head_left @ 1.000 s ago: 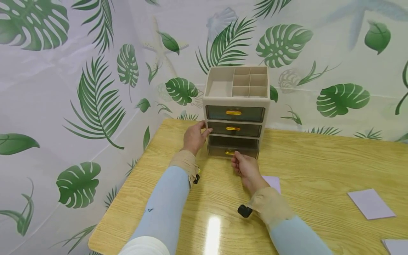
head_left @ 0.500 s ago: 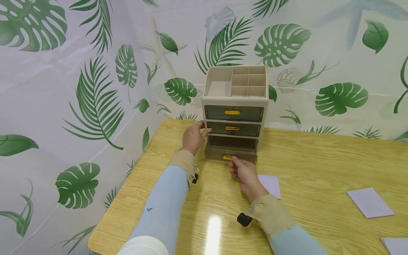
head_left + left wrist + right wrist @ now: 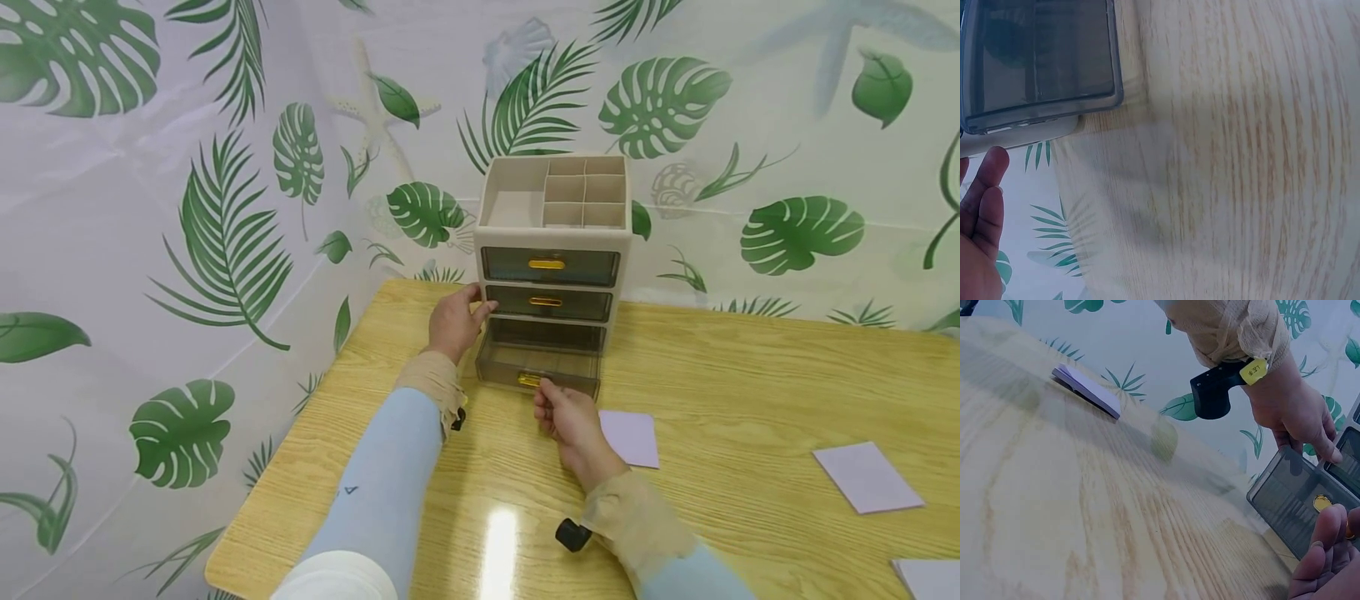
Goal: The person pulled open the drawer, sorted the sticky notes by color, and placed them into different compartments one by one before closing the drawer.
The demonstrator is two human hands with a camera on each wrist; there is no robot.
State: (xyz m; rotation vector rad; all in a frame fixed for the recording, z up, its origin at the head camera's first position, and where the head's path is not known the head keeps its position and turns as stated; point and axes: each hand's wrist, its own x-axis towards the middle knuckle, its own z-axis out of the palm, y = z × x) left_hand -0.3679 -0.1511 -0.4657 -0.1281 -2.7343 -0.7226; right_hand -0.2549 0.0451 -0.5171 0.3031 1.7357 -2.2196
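I see the drawer box (image 3: 553, 239) near the back left corner of the table (image 3: 735, 383). The left hand (image 3: 453, 323), thumb spread wide, touches its left side; the right hand (image 3: 573, 421) pinches the jutting bottom drawer's (image 3: 501, 374) yellow handle (image 3: 528, 380).

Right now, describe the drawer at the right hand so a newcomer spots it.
On the wooden table stands a beige organizer. Its bottom drawer has the right hand at its yellow handle. Only it is pulled out; top drawer and middle drawer are shut.
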